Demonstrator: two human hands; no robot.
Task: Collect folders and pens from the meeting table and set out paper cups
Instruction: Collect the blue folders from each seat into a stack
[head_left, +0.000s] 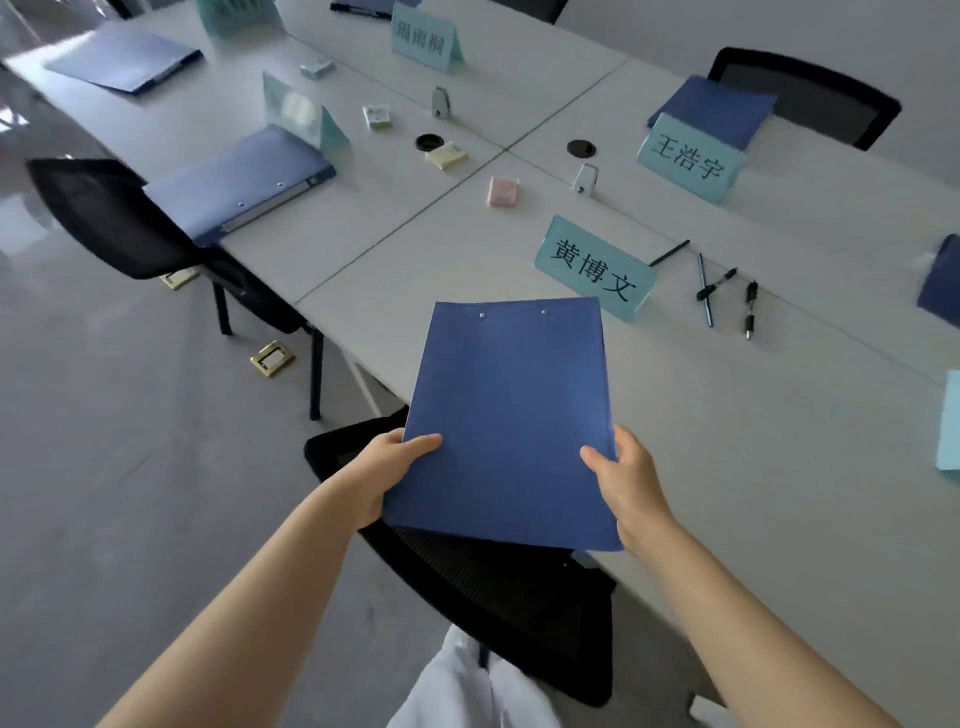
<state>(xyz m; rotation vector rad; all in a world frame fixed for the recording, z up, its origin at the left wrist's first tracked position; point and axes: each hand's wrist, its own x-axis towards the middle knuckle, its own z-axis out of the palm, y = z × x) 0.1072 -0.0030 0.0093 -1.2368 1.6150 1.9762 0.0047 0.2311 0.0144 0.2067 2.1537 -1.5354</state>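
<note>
I hold a blue folder (506, 415) in both hands above the near edge of the white meeting table (753, 441). My left hand (387, 467) grips its left edge with the thumb on top; my right hand (631, 480) grips the right edge the same way. More blue folders lie on the table: one at the left edge (239, 187), one far left (122, 62), one at the far right seat (714, 109), and one cut off at the right (940, 283). Several black pens (722, 296) lie to the right of the nearest name card.
Teal name cards (595, 267) stand along the table, another stands further back (685, 158). Sticky-note pads (501, 191), cable holes and small metal clips sit mid-table. Black mesh chairs stand below the folder (483, 582), at the left (119, 218) and far right (810, 93).
</note>
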